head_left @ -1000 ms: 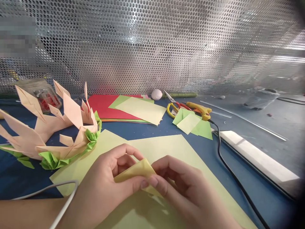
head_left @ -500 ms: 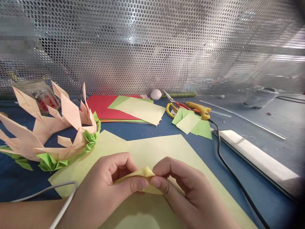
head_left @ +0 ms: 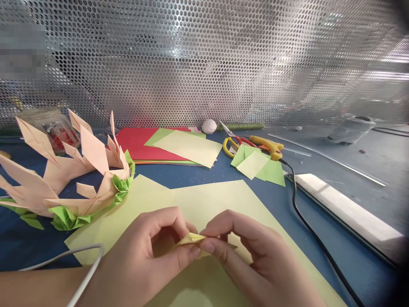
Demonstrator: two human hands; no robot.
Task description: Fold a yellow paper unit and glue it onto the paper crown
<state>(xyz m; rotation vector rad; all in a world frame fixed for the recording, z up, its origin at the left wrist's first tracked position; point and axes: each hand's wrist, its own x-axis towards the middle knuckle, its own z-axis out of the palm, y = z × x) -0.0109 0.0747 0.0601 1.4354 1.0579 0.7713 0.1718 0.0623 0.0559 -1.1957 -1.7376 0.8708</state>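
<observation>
A small folded piece of pale yellow paper (head_left: 191, 239) is pinched between my two hands, low in the middle of the view. My left hand (head_left: 153, 247) grips its left side between thumb and fingers. On the right side, my right hand (head_left: 246, 251) pinches it with thumb and forefinger, the two thumb tips close together. Much of the folded paper is hidden by my fingers. Beneath both hands lie large pale yellow sheets (head_left: 220, 198), spread flat and overlapping.
A pink folded-paper ring with green trim (head_left: 67, 170) stands left. Behind are a red paper stack (head_left: 137, 143), scissors (head_left: 228, 147), a yellow glue gun (head_left: 268, 146) and green paper pieces (head_left: 271, 170). A black cord (head_left: 306, 226) and a flat white-topped device (head_left: 345, 213) lie right.
The folded paper has tilted and its visible part has become smaller and flatter between my fingertips. My left fingers have shifted slightly right along it; both hands keep hold.
</observation>
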